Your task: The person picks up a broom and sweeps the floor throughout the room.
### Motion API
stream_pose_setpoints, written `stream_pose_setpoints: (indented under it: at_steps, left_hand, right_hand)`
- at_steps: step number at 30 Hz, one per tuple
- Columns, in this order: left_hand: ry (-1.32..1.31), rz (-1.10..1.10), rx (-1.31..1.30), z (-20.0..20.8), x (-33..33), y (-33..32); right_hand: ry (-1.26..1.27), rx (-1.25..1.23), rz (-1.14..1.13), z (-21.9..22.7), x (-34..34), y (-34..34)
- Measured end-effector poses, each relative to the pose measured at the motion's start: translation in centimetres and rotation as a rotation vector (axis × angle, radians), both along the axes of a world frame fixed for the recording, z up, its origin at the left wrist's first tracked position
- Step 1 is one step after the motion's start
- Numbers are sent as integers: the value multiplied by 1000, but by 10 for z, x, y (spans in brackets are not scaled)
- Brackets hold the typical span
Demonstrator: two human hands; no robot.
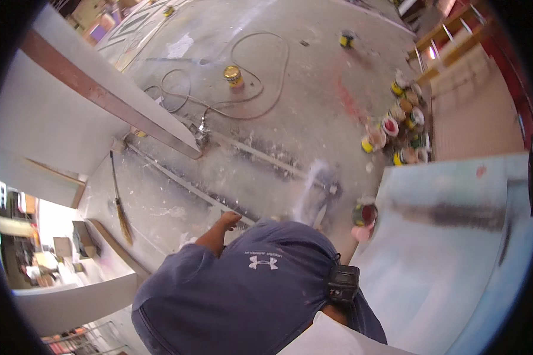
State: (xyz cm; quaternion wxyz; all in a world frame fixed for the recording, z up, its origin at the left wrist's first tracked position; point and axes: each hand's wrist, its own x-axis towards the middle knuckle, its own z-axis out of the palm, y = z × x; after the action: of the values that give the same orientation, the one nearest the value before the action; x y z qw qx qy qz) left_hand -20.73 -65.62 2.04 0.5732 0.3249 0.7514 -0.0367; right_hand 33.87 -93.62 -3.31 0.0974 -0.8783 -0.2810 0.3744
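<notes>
My left hand (230, 220) reaches out past my dark blue shirt (243, 296), above the stained concrete floor. Its fingers look loosely apart, and nothing shows in them. A bit of my right forearm (334, 312) appears at the lower edge, partly covered by a plain white sheet or panel (331, 340); my right hand is out of sight. A black box-shaped device (343, 283) hangs at the right side of my shirt. Just beyond it, an open paint can (367, 214) with dark red inside stands beside a pink cup-like container (362, 233).
A large panel (432, 278) painted pale blue lies at right. Several paint cans (391, 125) cluster behind it, near a wooden ladder (456, 44). A hose (287, 71) loops around a gold-lidded can (233, 76). White partitions (59, 124) and a broom (122, 216) stand at left.
</notes>
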Motion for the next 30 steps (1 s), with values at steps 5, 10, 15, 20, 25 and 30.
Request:
stream_pose_setpoints:
  at_steps: [5, 10, 15, 20, 25, 30]
  left_hand:
    - [-153, 179, 107, -41, -10, 69]
    - [-258, 383, -10, -41, 2, 144]
    - [-199, 461, -2, -37, -2, 222]
    - [-128, 371, -3, 2, -19, 322]
    - [-254, 784, 44, -13, -43, 427]
    - [-141, 562, 45, 17, -35, 555]
  right_hand:
    - [477, -53, -331, 93, -7, 192]
    - [839, 353, -321, 192, -17, 394]
    - [1103, 759, 223, 228, -37, 586]
    - [1082, 935, 712, 271, -87, 808]
    - [1583, 561, 439, 323, -152, 1009]
    - [694, 95, 868, 290, -192, 1159]
